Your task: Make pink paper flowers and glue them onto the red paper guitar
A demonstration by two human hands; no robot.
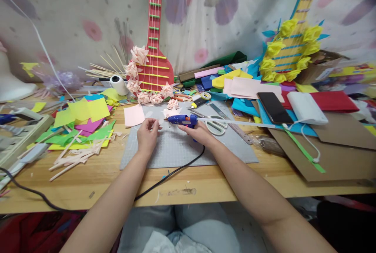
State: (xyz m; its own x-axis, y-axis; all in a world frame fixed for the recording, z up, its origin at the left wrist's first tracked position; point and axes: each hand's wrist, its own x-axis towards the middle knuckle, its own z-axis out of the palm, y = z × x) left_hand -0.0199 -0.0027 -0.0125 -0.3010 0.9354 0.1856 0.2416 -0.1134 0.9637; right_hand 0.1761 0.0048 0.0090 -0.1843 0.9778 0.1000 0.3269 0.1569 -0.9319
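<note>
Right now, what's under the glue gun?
The grey cutting mat on the wooden table. The right hand grips the glue gun, hiding its handle and the mat below; the left hand pinches a pale paper piece near the nozzle.

Bare mat (172,150) ahead — scissors (216,126), paper scraps (79,127) flank it.

One view here, riding on the person's head, tilted forward and down over the wooden table (96,174). It sits close: both forearms run in from the bottom edge, left hand (147,135) and right hand (200,132) meet mid-frame, the blue glue gun (182,120) near dead centre, lap (188,221) below, spotted cloth (88,10) closing the far side.
</note>
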